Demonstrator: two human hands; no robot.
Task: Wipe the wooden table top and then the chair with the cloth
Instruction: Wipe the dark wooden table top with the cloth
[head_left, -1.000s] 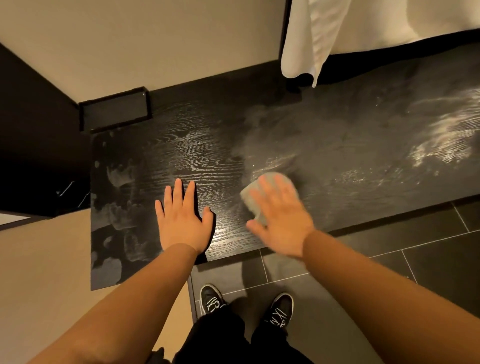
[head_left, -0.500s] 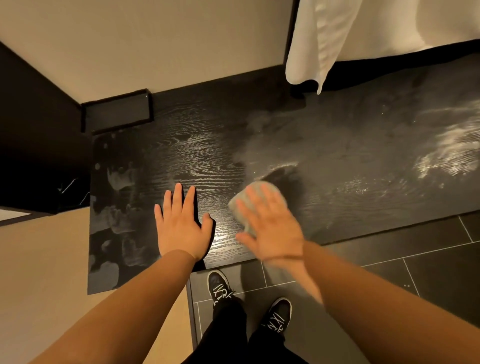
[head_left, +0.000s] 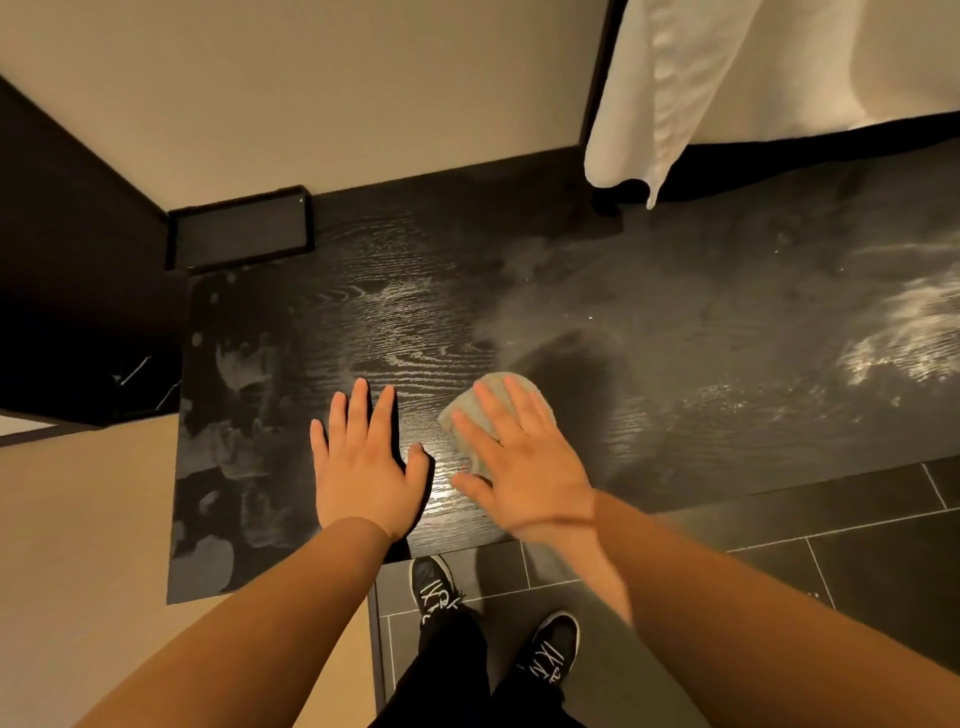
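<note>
Well to the left of the left hand (head_left: 363, 467), pale smudges (head_left: 244, 364) like palm prints on the wooden table top (head_left: 519, 291), not yet wiped. Behind the left hand and a little to the left, against the wall, a shallow black box (head_left: 241, 228). The left hand itself flat on the wood near the front edge, fingers straight, thumb out, holding nothing; in the same place as a second ago, so probably only there for support. Just right of the left hand, near its thumb but apart from it, the grey cloth (head_left: 537, 397), pressed on the wood under the right hand (head_left: 524, 467); fingers there straight and spread over the cloth, pressing it and not gripping it. Closer now to the left hand than one second ago: carried leftward in a short stroke. Further right of the left hand, directly beside the cloth, a dark curved patch (head_left: 566, 364) with clean grain, seemingly the fresh track of this stroke. Beyond that a grey haze (head_left: 675, 312), and far right of the left hand a white dusty patch (head_left: 904, 338), untouched. Far behind and to the right, a hanging white fabric (head_left: 649, 104). By judgement: wiping of the table top in progress, only a small part done, both ends remaining. No chair in view, so the second step not begun.
</note>
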